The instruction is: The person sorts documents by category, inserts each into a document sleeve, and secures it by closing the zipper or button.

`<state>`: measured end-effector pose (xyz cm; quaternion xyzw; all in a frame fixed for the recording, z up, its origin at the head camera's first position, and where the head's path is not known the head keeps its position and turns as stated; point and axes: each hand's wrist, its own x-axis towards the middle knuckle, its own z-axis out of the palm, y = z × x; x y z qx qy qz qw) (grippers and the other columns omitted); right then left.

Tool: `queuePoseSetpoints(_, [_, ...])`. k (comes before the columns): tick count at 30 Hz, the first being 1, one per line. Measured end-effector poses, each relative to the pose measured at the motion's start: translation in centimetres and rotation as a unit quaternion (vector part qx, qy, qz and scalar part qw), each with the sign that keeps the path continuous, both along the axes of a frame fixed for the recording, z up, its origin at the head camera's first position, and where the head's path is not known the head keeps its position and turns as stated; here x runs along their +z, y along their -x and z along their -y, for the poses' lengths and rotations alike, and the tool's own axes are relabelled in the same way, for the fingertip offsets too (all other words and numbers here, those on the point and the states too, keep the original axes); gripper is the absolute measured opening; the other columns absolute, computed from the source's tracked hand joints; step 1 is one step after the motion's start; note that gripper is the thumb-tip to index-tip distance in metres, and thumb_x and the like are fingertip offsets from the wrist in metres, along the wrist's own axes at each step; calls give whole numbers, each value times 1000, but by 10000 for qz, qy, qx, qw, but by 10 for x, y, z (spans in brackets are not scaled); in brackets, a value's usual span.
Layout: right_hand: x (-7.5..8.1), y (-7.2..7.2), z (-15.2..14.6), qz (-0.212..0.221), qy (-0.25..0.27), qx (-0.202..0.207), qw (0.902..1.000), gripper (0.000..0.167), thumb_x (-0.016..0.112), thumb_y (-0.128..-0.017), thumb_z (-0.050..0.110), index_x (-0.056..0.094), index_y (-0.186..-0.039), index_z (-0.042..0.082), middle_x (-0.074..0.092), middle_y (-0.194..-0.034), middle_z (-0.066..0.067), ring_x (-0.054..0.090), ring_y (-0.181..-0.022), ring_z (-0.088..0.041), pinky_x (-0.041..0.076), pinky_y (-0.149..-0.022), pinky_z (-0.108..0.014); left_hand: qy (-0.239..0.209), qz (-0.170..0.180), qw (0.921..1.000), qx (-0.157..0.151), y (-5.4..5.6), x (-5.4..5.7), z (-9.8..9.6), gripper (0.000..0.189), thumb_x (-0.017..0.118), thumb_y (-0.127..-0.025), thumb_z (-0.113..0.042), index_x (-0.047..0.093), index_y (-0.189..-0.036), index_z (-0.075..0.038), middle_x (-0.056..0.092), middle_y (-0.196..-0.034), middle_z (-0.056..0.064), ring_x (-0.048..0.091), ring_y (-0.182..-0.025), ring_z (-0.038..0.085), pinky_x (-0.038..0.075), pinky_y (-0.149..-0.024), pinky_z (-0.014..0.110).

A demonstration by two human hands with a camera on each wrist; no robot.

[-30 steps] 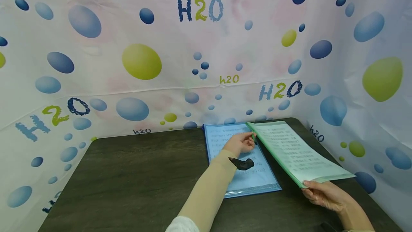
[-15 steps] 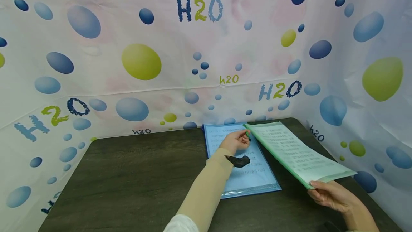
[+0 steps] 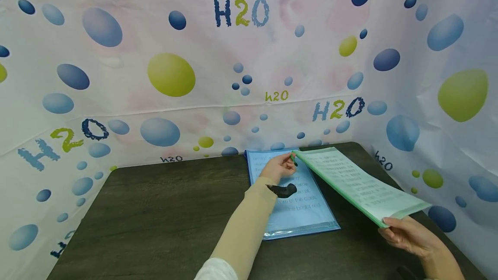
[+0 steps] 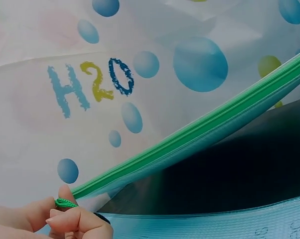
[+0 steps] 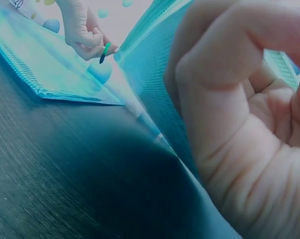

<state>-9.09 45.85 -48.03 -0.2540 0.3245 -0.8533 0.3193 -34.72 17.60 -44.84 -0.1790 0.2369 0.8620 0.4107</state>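
A green zip folder (image 3: pixel 358 180) with a printed sheet inside is held up at a slant on the right. My left hand (image 3: pixel 278 168) pinches its far left corner, where a green cord loop (image 4: pixel 65 202) shows between finger and thumb. From that corner a green zipper (image 4: pixel 190 134) runs along the folder's edge. My right hand (image 3: pixel 414 239) grips the near corner, thumb on top and fingers underneath. A blue zip folder (image 3: pixel 311 217), also with a printed sheet, lies flat on the table under my left hand and forearm, which hide part of it.
The dark wood-grain table (image 3: pixel 175 211) stretches to the left of both folders. Behind it and along the right side hangs a white curtain (image 3: pixel 210 46) with blue and green dots and lettering. A black strap (image 3: pixel 283 190) is on my left wrist.
My left hand has moved a little left with the green folder's far corner. The right hand has shifted right with the near corner, so the folder has turned. The blue folder has stayed put.
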Motion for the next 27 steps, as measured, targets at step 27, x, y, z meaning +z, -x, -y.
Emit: queuePoseSetpoints(27, [14, 9, 7, 720, -855, -223, 9935, 53, 8, -108, 10, 59, -120, 3, 68, -100, -5, 47, -75, -7, 40, -63, -20, 1452, -385, 9886, -66, -8, -2, 4, 39, 58, -95, -5, 50, -132, 0, 51, -139, 20, 53, -84, 15, 44, -70, 23])
